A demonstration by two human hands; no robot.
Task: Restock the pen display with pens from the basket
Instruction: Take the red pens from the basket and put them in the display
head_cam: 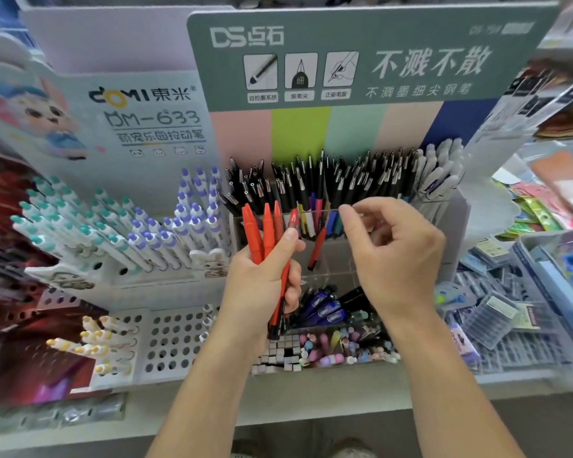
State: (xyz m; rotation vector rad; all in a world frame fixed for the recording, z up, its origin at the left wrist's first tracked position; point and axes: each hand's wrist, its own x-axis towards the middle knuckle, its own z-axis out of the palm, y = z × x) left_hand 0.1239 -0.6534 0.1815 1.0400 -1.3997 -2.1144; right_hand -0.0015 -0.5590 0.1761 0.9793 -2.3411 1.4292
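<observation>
Stationery shelf (pixel 311 401) background. Left hand (pixel 262 282) grips red pen bundle (pixel 267 236). Right hand (pixel 394 256), fingers loosely curled, holding nothing, over clear display bin (pixel 331 269); loose red pen (pixel 316 247) below-left.

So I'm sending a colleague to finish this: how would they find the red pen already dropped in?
Start at the green DS sign. Below it stands a clear box. One red pen leans alone in its near-empty front section, unlike the red bunch in the left hand.
</observation>
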